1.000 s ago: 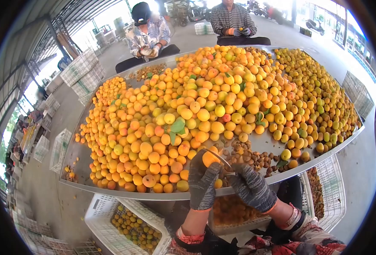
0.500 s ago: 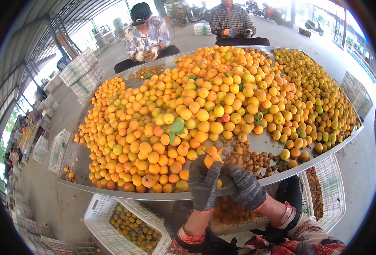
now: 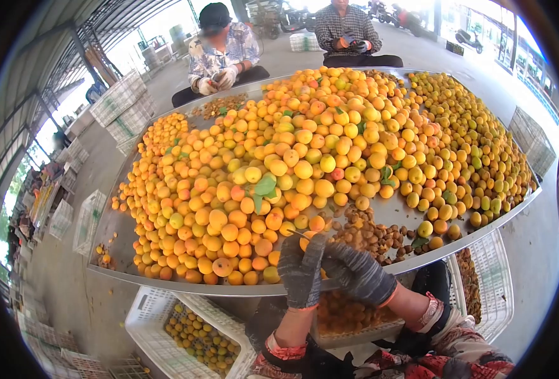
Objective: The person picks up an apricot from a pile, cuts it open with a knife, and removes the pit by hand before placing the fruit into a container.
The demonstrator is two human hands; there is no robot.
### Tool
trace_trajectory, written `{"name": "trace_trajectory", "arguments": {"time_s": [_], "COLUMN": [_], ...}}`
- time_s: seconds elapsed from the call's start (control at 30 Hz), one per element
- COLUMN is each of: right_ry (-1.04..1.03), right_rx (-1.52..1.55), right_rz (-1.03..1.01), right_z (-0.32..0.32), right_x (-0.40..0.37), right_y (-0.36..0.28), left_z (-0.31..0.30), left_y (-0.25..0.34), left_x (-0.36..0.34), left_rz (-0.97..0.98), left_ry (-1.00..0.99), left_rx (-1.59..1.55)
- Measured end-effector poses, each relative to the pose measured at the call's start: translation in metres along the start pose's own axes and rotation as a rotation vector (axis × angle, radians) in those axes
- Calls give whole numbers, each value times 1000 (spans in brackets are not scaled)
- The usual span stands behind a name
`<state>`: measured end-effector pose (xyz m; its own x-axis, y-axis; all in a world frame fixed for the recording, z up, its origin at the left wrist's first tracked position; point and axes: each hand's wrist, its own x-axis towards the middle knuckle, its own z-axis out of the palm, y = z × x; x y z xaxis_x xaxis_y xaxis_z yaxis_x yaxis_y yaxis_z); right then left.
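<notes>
Both hands wear dark grey knit gloves and meet at the near edge of a metal table [image 3: 184, 289]. My left hand [image 3: 302, 270] is closed around an orange apricot [image 3: 305, 242], mostly hidden by the fingers. A thin dark stick-like piece [image 3: 296, 234] pokes out to the left across the fruit; which hand holds it cannot be seen. Beside it, my right hand [image 3: 360, 271] is closed, its fingertips against the left hand, with their contents hidden. A large heap of apricots [image 3: 229, 170] lies just beyond, and brown pits [image 3: 364, 235] lie beyond the right hand.
White crates stand under the near edge: one with greenish-yellow fruit [image 3: 200, 341], another with brown pieces [image 3: 467, 284]. Two people sit across the table, one in a floral shirt [image 3: 244, 47], one in a checked shirt [image 3: 349, 28]. Stacked crates [image 3: 124, 107] stand at the left.
The apricot and the thin piece have shifted slightly left and down between my hands. My right hand has tilted and moved slightly left. The people opposite have moved their hands a little.
</notes>
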<state>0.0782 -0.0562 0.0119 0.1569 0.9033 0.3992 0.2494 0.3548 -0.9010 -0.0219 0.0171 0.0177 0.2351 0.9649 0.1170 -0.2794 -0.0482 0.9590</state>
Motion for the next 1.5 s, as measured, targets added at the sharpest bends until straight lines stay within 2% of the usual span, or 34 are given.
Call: {"name": "trace_trajectory", "arguments": {"time_s": [0.03,0.1,0.17,0.23,0.27,0.33,0.37,0.43,0.47,0.53,0.6,0.63,0.73,0.8,0.83,0.9,0.93,1.0,1.07,1.13,1.27,1.33,1.4,1.43,1.5], "right_ry": [3,-88,-82,-78,-61,-42,-65,-88,-70,-54,-99,-100,-155,-71,-71,10,9,-12,-5,5,32,63,78,76,37], "right_rx": [1,113,74,42,-67,-176,-196,-220,-273,-324,-581,-581,-607,-641,-640,-577,-577,-476,-521,-567,-628,-616,-575,-574,-57], "right_rz": [-1,265,210,150,121,92,105,119,72,25,71,70,130,74,75,-144,-144,-55,-66,-76,-63,-77,-212,-212,18], "right_z": [-3,-11,-13,-12,-11,-10,-12,-13,-13,-12,-11,-10,-7,-5,-6,-11,-13,-15,-11,-8,-2,-3,-5,-5,-6], "right_x": [1,3,0,0,2,7,9,10,9,7,6,6,4,2,2,5,6,6,9,9,7,6,5,4,3], "right_y": [-4,-15,-9,-8,-10,-18,-26,-29,-25,-15,-8,-9,-11,-5,-5,-6,-6,-7,-7,-1,14,15,23,26,31], "left_z": [0,-5,-7,-5,-1,9,6,-3,-3,-4,-2,-1,-5,-7,-8,-7,-5,-5,-5,-4,-7,-5,-3,-3,-5], "left_y": [2,-3,-14,-19,-15,-3,-4,-7,-6,-3,10,13,4,4,4,3,2,-1,-2,-3,-2,-6,-8,-8,-7], "left_x": [0,0,3,7,6,3,4,9,9,10,9,9,8,7,7,8,8,7,7,7,9,9,8,8,8], "left_rz": [7,-16,-36,93,97,-3,-3,-147,-148,-270,-323,-374,-305,-308,-309,-242,-174,-168,-159,-266,-396,-218,-194,-168,-108], "left_ry": [2,-19,-30,-9,-7,80,79,30,29,48,46,45,23,-42,-106,-134,-163,-137,-110,3,1,-73,-89,-104,-120], "left_rx": [49,54,56,181,183,-33,-33,64,62,92,61,29,45,60,73,110,145,109,76,-63,21,-31,-64,-100,-59]}}
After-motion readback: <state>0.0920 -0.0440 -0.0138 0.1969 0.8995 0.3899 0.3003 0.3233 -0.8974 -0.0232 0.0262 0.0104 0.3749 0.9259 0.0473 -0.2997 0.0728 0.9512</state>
